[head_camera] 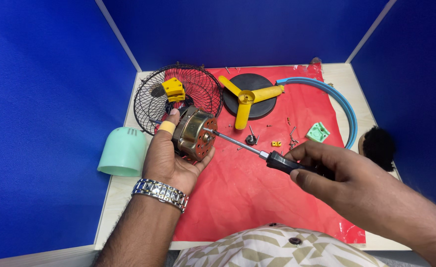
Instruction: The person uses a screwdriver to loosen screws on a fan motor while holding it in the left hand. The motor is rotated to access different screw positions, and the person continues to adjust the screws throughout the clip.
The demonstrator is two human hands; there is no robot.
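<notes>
The left hand (pixel 171 158) grasps a brass-coloured fan motor (pixel 194 133), cupped in the palm and held just above the red mat (pixel 257 193), with the thumb across its top; a metal watch (pixel 159 193) sits on that wrist. The right hand (pixel 321 170) is clenched round the black handle of a screwdriver (pixel 257 152); the shaft runs up and to the left, and its tip touches the face of the motor near the centre. Behind the motor, a black wire fan guard (pixel 188 91) lies on the counter (pixel 116 190) with a yellow bracket (pixel 174 89) inside it; to its right a yellow three-blade propeller (pixel 247 99) rests on a black round disc (pixel 262 109). A blue curved ring (pixel 344 106) arcs along the right side of the mat; a green square part (pixel 317 132) lies just inside it; loose screws (pixel 292 141) are scattered near the middle. A mint-green cover (pixel 123 152) stands at the left edge of the counter, well apart from the mat; a black brush (pixel 379 147) lies at the right edge.
</notes>
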